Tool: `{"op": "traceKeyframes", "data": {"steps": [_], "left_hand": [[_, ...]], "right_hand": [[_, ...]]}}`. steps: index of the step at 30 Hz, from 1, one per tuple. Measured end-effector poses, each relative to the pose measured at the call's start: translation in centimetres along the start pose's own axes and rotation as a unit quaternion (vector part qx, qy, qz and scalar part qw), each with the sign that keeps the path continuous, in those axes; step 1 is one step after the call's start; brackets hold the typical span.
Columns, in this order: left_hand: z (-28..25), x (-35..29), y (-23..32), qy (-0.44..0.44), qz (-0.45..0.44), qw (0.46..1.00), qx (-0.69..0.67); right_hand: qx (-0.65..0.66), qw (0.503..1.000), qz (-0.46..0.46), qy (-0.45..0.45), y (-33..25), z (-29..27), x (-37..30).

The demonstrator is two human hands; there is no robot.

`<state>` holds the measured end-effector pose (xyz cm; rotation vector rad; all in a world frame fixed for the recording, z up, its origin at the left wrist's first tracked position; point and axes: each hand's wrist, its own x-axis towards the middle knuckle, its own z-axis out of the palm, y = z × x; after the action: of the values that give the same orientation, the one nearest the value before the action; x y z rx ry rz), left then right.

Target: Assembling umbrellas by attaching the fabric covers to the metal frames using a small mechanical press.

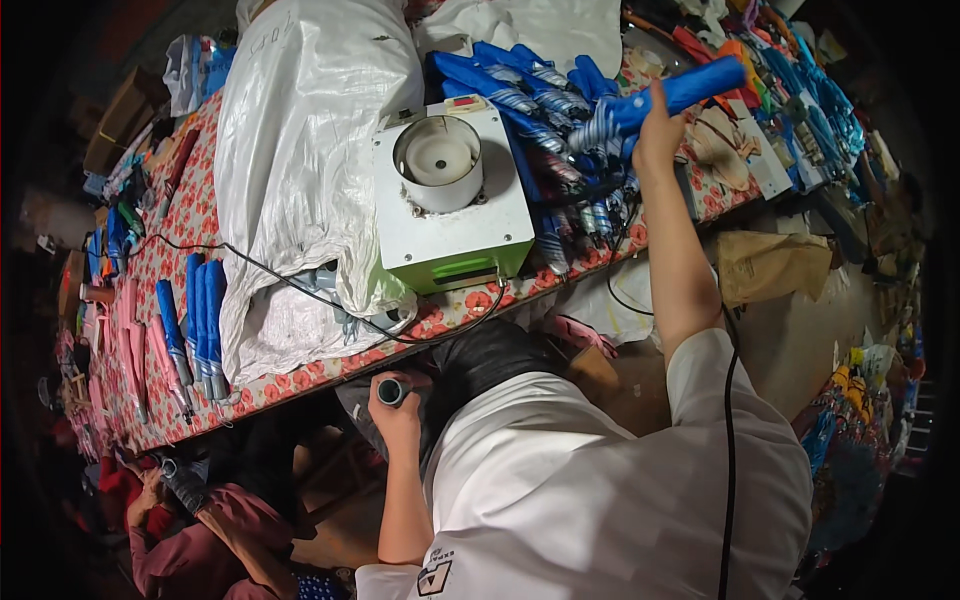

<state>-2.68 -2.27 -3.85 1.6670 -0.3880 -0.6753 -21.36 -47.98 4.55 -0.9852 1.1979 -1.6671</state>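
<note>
My right hand [658,135] is closed around a folded blue umbrella [705,85] with a silvery striped part, raised over the right side of the table. Beneath it lies a pile of similar blue umbrellas [545,95]. My left hand [400,405], below the table's front edge, grips a dark grey cylinder [391,392] with a round end toward me; the rest of it is hidden in the fist. Between the hands, further back, a white-topped box machine [450,215] with a round metal cup [438,160] and green front stands at the table edge.
A big white woven sack [310,130] lies left of the machine. Blue umbrellas [205,320] and pink ones [130,340] line the left of the flowered tablecloth [185,225]. A black cable [300,290] crosses the front. Another person's arm [235,540] shows lower left.
</note>
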Motion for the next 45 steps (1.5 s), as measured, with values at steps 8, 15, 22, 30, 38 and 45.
{"op": "traceKeyframes", "data": {"steps": [8, 15, 22, 30, 38, 45], "left_hand": [[4.0, -0.6, 5.9, -0.089, 0.115, 0.989, 0.000], [5.3, -2.3, 10.2, -0.168, 0.255, 0.950, 0.060], [3.5, -2.5, 10.2, -0.117, 0.215, 0.959, 0.141], [1.9, -1.4, 7.8, 0.019, 0.266, 0.963, 0.035], [-0.3, 0.1, 6.1, -0.029, 0.248, 0.965, 0.076], [-0.1, -0.2, 6.4, 0.011, 0.248, 0.965, 0.087]], "right_hand": [[0.055, 0.981, 0.029, -0.185, -10.7, -1.5, -13.2], [0.216, 0.874, 0.040, -0.434, -8.8, -2.0, -25.5], [0.006, 0.812, 0.127, -0.569, -6.0, -2.7, -29.2], [0.302, 0.741, 0.316, -0.510, -13.9, 3.1, -26.5], [0.412, 0.648, 0.161, -0.620, -16.4, 1.6, -27.8], [0.356, 0.622, 0.118, -0.688, -13.4, 3.0, -31.1]]}}
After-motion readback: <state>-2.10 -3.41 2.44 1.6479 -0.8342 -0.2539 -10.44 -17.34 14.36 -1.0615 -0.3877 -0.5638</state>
